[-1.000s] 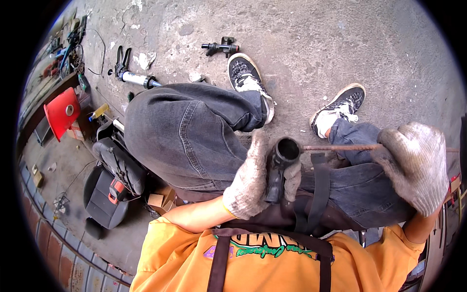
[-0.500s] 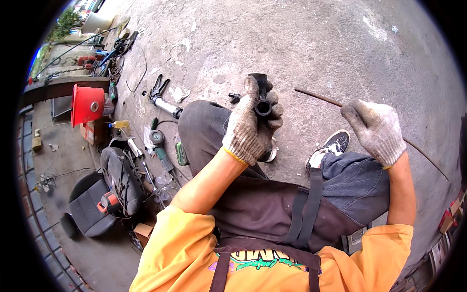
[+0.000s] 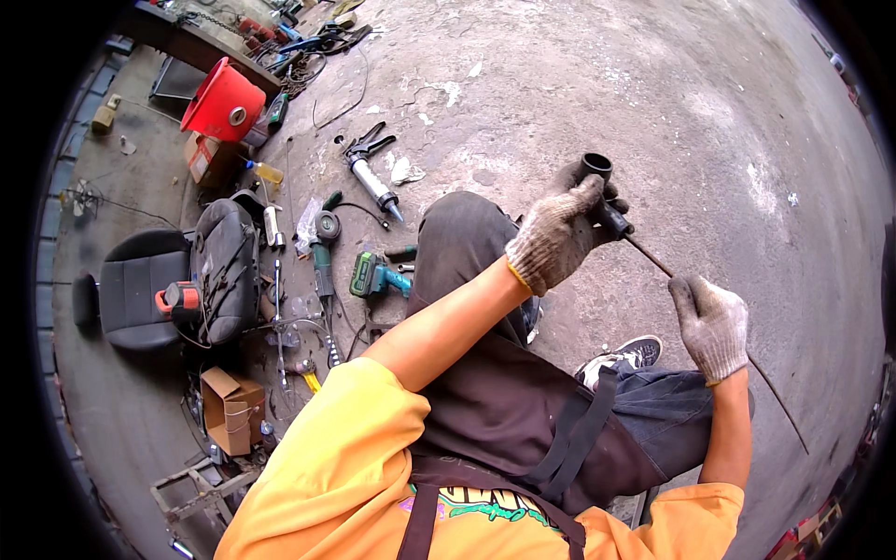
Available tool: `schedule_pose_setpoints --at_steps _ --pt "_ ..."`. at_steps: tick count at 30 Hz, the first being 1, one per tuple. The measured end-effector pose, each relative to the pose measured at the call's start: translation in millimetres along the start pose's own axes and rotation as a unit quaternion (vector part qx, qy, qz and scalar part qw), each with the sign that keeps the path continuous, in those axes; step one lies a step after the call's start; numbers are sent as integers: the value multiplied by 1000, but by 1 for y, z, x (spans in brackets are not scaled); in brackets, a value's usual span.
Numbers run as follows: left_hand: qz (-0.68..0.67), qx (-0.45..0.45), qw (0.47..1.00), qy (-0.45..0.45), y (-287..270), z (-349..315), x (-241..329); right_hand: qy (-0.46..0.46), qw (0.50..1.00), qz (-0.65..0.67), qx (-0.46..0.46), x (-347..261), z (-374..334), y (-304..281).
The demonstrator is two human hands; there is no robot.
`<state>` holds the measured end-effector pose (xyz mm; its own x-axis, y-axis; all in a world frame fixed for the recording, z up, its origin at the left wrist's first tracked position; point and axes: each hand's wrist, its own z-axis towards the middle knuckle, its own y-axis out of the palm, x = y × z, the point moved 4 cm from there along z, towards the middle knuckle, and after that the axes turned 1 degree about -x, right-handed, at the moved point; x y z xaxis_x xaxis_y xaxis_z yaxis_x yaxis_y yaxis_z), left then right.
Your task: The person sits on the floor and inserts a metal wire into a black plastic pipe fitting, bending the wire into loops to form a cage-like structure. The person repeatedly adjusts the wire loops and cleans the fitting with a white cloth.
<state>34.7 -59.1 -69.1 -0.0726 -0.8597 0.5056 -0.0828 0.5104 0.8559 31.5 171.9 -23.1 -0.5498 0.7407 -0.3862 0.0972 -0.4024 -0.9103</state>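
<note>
A knit work glove covers my left hand (image 3: pixel 553 235), whose fingers are wrapped round a black tubular fitting (image 3: pixel 613 221). One round opening of the fitting faces up, and a narrower branch points toward my right hand. My right hand (image 3: pixel 713 327), gloved too, grips a long thin dark rod (image 3: pixel 777 403) partway along its length. The rod's far end meets the fitting's side branch; whether it goes inside, I cannot tell. Its other end sticks out past my right wrist, toward the lower right.
On the concrete floor to my left lie a caulking gun (image 3: pixel 373 183), an angle grinder (image 3: pixel 323 266) and a teal cordless tool (image 3: pixel 375 274). Farther left are a car seat (image 3: pixel 149 291), a red bucket (image 3: pixel 224 101) and a cardboard box (image 3: pixel 231 411).
My left hand has turned the fitting and carried it toward the right hand. The rod's end, apart from the fitting before, is now at its branch. The view has swung round.
</note>
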Motion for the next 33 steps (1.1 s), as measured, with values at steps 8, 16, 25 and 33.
schedule_pose_setpoints --at_steps 8,16,25,33 --pt "-15 129 991 -19 10 6 -4 -9 1000 -21 -13 -7 7 9" --pt "-155 167 974 4 -3 21 -15 -46 997 -48 26 -20 14 24" --pt "-252 159 954 9 -7 24 -24 -67 996 -39 36 -22 19 28" --pt "-265 202 942 46 -4 22 -21 -77 995 -32 48 -27 26 32"
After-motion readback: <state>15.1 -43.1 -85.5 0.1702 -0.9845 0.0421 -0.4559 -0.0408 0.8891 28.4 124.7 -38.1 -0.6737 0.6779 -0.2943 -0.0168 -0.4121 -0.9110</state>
